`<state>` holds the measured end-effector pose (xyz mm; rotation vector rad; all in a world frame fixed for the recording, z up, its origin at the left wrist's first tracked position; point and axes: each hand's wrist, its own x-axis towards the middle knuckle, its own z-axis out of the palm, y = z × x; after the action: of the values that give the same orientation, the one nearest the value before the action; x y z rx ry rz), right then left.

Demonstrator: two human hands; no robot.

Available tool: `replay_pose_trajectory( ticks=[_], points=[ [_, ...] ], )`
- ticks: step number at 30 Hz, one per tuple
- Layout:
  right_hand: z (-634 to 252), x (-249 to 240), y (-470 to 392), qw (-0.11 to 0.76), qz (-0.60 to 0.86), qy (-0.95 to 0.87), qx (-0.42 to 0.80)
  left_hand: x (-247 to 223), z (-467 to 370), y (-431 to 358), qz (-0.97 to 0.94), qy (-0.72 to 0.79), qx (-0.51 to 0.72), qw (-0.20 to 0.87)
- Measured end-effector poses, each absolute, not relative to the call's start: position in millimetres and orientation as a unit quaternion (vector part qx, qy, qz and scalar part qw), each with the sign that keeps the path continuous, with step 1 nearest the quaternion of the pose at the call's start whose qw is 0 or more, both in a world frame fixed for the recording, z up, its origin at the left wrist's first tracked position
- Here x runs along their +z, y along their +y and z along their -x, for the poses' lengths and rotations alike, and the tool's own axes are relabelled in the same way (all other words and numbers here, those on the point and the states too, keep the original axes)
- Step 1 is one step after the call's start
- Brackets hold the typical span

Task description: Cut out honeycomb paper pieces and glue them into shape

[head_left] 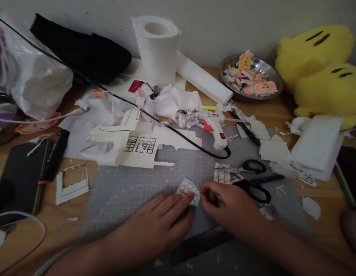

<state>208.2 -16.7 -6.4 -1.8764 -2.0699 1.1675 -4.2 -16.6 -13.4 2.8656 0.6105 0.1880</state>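
Observation:
My left hand (163, 216) lies flat on the grey cutting mat (117, 191), its fingers stretched out over the lower left part of a small white paper piece (187, 188) drawn with black circles. At the right edge of that piece is my right hand (224, 197), with thumb and forefinger pinched together; whatever may be between the fingertips is too small to make out. Black-handled scissors (255, 191) rest just beyond my right hand, their blades over a second circle-patterned piece (222, 175).
A white glue gun (217, 132) with a black cord lies behind the hands. Cut paper (143, 145) is at back left, near a paper roll (157, 53). A metal bowl (251, 76) of scraps, yellow plush toys (324, 73) and a phone (19, 176) stand around the mat.

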Motion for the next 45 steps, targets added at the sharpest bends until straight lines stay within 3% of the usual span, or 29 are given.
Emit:
replay_pose_trajectory(
  ticks=[6, 17, 32, 39, 45],
  points=[
    [-206.7, -5.8, -17.7, 0.046, 0.628, -0.689, 0.360, -12.8, 3.8, -16.3, -0.969, 0.209, 0.061, 0.116],
    [-202.5, -7.1, -15.8, 0.119, 0.644, -0.598, 0.462, -11.5, 2.5, -17.6, -0.963, 0.228, 0.054, 0.131],
    [-205.6, -13.6, -16.7, 0.169, 0.634, -0.560, 0.506, -13.0, -0.5, -17.6, -0.964, 0.235, 0.079, 0.093],
    [-210.7, -6.4, -19.7, 0.138, 0.607, -0.635, 0.457, -14.2, 1.7, -18.6, -0.964, 0.237, 0.096, 0.074],
    [-213.3, -10.1, -24.3, 0.172, 0.574, -0.688, 0.409, -14.8, 1.6, -19.0, -0.965, 0.237, 0.090, 0.070]
  ],
)
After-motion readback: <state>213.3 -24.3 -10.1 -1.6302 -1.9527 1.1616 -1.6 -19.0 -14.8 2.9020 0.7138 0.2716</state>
